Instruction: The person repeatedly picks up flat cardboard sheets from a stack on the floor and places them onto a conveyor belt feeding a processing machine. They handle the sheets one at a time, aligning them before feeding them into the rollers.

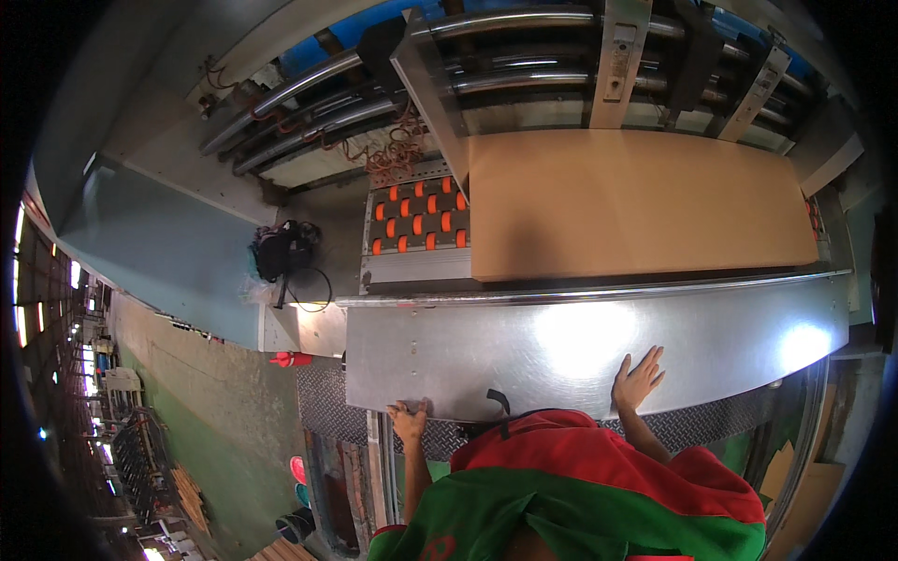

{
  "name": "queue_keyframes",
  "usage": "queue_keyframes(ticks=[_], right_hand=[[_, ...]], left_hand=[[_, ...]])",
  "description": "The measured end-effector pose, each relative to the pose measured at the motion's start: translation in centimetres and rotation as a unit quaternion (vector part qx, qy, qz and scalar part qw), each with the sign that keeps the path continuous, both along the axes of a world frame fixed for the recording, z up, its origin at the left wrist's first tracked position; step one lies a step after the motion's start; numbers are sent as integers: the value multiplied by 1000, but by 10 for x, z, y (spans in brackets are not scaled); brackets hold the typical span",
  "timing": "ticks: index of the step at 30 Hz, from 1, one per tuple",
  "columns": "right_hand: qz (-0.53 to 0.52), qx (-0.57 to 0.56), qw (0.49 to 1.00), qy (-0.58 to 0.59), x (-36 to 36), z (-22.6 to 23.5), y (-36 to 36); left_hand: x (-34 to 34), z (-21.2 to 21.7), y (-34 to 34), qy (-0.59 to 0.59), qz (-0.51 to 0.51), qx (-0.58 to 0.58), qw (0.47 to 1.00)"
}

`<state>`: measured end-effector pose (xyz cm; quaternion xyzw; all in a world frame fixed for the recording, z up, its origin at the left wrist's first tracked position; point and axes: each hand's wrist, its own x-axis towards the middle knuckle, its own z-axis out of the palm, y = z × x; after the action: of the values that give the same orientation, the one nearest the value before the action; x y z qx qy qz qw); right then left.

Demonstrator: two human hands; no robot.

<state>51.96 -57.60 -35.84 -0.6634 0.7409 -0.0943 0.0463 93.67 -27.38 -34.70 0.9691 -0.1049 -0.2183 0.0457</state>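
Currently, the cardboard sheet (636, 206) lies flat at upper right of the frame, left edge against an upright metal plate (428, 98), presumably to keep it square; orange wheels (418, 224) beside it probably support and feed such sheets. Left hand (409, 423), lower left of centre: fingers bent at the near edge of the metal table (458, 351); cannot tell whether it grips. Right hand (639, 381), right of centre: open, fingers extended, nothing held; over the tabletop, perhaps for support, contact unclear.
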Motion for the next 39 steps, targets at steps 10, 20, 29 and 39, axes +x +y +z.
queue_keyframes(ticks=[10,20,29,39], right_hand=[[0,5,1000,5,1,2,-1],[7,-16,1000,-1,-2,-6,0],[-58,-160,905,-390,25,37,-94],[-447,-252,691,-510,-42,25,-350]], left_hand=[[2,2,-3,3,0,9,1000],[15,-13,-19,-22,41,-75,996],[-23,40,-255,365,228,-563,705],[-13,-22,-411,487,381,-554,558]])
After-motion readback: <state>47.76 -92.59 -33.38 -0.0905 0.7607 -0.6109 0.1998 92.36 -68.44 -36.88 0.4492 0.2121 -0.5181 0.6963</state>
